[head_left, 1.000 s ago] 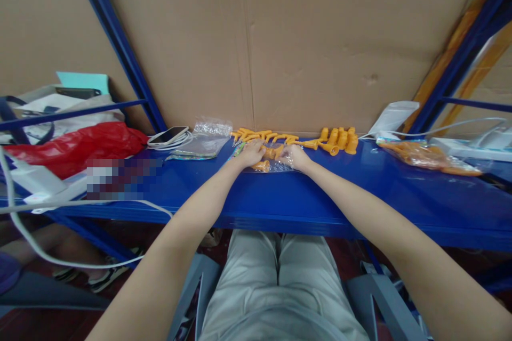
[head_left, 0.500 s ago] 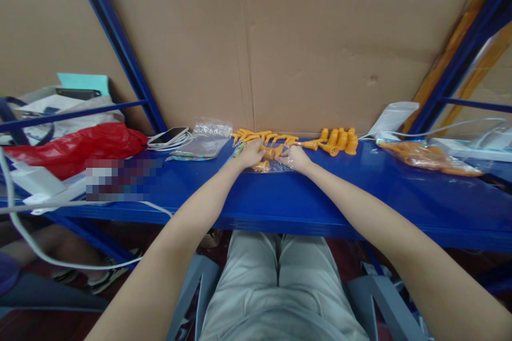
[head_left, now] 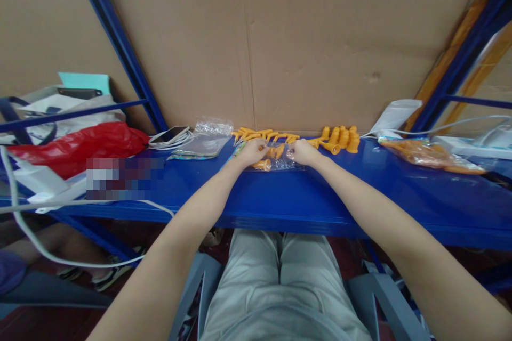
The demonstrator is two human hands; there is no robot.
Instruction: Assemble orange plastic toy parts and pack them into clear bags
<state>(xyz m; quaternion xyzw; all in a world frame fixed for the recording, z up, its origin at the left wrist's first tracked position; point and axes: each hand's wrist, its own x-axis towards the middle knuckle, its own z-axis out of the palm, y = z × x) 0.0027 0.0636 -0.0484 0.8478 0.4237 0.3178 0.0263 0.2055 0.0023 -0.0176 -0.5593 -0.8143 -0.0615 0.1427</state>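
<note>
The right hand (head_left: 304, 153) has moved slightly rightward, its fingers seemingly closed on the edge of the clear plastic bag (head_left: 288, 164), which lies on the table (head_left: 288, 200) with orange plastic pieces (head_left: 262, 165). The left hand (head_left: 252, 153) covers its other side, probably for steadying; its grip I cannot tell.

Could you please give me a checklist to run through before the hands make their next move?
1. Left hand at the clear plastic bag: ok, on its left part.
2. Right hand at the bag: ok, at its right part.
3. Bag supported: ok, on the blue table.
4. All orange flared plastic pieces between the hands inside the bag: cannot tell.
5. Bag's mouth open: cannot tell, too small.
6. Thin orange branched plastic pieces within reach: likely ok, just behind the bag.
</note>
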